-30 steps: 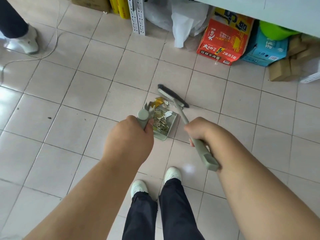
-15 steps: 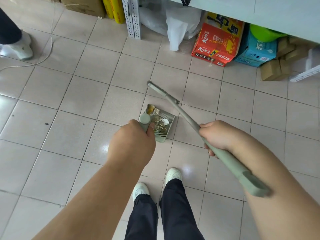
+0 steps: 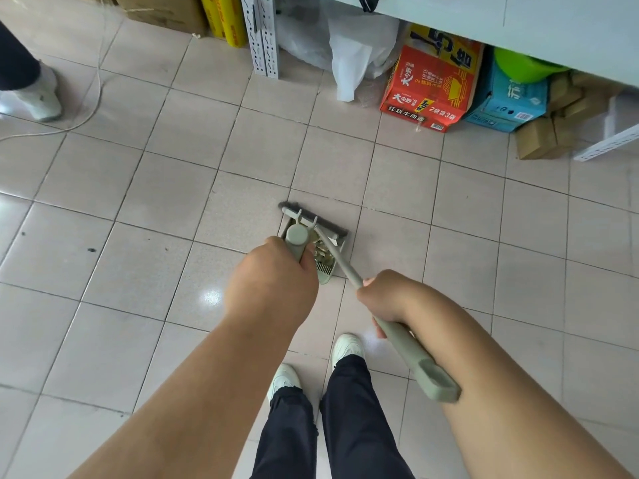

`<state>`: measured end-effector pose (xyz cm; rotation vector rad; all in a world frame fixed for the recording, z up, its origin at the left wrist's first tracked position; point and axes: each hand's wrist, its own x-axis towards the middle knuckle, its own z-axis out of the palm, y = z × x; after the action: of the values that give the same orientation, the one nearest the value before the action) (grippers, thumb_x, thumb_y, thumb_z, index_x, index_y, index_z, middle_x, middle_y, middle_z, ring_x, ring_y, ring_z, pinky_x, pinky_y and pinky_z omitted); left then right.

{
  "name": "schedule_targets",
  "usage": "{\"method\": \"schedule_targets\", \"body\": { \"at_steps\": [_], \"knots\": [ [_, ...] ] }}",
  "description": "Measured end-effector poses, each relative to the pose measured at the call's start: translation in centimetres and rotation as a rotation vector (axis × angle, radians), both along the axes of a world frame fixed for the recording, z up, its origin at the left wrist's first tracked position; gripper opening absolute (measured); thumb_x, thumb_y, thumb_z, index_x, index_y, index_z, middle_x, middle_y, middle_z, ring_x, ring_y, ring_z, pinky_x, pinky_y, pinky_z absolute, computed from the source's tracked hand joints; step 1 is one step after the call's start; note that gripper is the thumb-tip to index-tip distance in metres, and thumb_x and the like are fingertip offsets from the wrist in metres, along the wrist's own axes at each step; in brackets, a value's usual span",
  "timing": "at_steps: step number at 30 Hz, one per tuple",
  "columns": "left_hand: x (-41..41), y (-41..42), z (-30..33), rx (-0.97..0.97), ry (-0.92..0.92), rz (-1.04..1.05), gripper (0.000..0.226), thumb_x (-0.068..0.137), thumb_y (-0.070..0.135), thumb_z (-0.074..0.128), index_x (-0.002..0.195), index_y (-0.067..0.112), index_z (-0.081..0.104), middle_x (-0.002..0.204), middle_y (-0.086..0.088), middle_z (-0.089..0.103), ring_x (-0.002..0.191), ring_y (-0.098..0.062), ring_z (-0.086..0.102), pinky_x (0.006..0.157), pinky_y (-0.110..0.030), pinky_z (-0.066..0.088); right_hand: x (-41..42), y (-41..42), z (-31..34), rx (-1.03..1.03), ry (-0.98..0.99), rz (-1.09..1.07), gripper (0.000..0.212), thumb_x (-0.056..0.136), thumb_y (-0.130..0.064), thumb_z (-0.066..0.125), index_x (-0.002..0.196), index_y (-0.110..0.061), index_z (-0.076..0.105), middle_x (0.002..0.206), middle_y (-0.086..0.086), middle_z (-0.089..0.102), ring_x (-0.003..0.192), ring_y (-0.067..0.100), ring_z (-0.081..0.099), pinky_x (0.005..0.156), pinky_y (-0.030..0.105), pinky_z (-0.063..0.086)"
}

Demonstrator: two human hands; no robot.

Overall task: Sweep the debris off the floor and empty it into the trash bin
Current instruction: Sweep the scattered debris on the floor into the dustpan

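The broom head (image 3: 313,219) has come down from mid-air to the dustpan's (image 3: 326,267) far lip. The right hand (image 3: 387,299) grips the broom handle; the left hand (image 3: 273,281) grips the dustpan handle, debris (image 3: 323,254) just beyond its knuckles.

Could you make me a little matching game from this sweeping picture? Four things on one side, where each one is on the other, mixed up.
Things:
1. left hand
2. right hand
3. broom head
4. red carton

Places:
A. against the far open edge of the dustpan
B. under the shelf at the back
C. gripping the dustpan's upright handle
D. gripping the long broom handle

Pairs: 1-C, 2-D, 3-A, 4-B
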<state>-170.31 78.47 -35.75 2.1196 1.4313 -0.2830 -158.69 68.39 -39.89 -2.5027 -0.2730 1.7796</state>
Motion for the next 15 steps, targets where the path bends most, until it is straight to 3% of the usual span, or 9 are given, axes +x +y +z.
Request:
{"method": "schedule_targets", "body": {
  "at_steps": [3, 6, 8, 11, 15],
  "knots": [
    [-0.1, -0.1, 0.0, -0.013, -0.024, 0.006, 0.037, 0.094, 0.046, 0.04, 0.08, 0.013, 0.047, 0.061, 0.003, 0.046, 0.051, -0.012, 0.04, 0.043, -0.025, 0.026, 0.2, 1.3, 0.9, -0.034, 0.018, -0.051, 0.035, 0.099, -0.021, 0.035, 0.129, -0.004, 0.044, 0.065, 0.013, 0.053, 0.043, 0.02, 0.051, 0.047, 0.023, 0.043],
    [-0.2, -0.2, 0.0, -0.022, -0.058, 0.007, 0.037, 0.094, 0.046, 0.042, 0.079, 0.012, 0.048, 0.062, 0.002, 0.047, 0.052, -0.012, 0.042, 0.043, -0.025, 0.027, 1.1, 3.2, 0.8, -0.019, 0.011, -0.127, 0.019, 0.1, -0.021, 0.034, 0.1, -0.007, 0.047, 0.057, 0.014, 0.054, 0.046, 0.022, 0.05, 0.057, 0.03, 0.044],
    [-0.2, -0.3, 0.1, -0.027, -0.075, 0.0, 0.037, 0.093, 0.045, 0.042, 0.079, 0.012, 0.048, 0.062, 0.002, 0.048, 0.053, -0.015, 0.044, 0.044, -0.026, 0.028, 1.6, 3.4, 0.3, 0.006, 0.007, -0.206, 0.017, 0.093, -0.024, 0.041, 0.085, -0.009, 0.046, 0.041, 0.011, 0.058, 0.038, 0.021, 0.055, 0.054, 0.027, 0.049],
    [0.0, -0.5, 0.2, -0.034, -0.101, -0.009, 0.037, 0.093, 0.045, 0.043, 0.078, 0.011, 0.05, 0.063, 0.0, 0.051, 0.057, -0.022, 0.05, 0.045, -0.027, 0.03, 1.9, 2.3, 0.3, 0.091, -0.017, -0.332, 0.013, 0.082, -0.029, 0.051, 0.082, -0.016, 0.054, 0.035, 0.003, 0.059, 0.025, 0.014, 0.054, 0.034, 0.024, 0.045],
    [-0.1, -1.1, 0.5, -0.032, -0.112, -0.035, 0.037, 0.093, 0.045, 0.044, 0.074, 0.013, 0.048, 0.061, 0.002, 0.05, 0.053, -0.013, 0.046, 0.042, -0.024, 0.027, 2.1, 1.7, 1.2, 0.057, 0.01, -0.316, 0.013, 0.088, -0.025, 0.045, 0.084, -0.014, 0.049, 0.03, 0.003, 0.053, 0.023, 0.013, 0.051, 0.043, 0.021, 0.045]
  ]
}}
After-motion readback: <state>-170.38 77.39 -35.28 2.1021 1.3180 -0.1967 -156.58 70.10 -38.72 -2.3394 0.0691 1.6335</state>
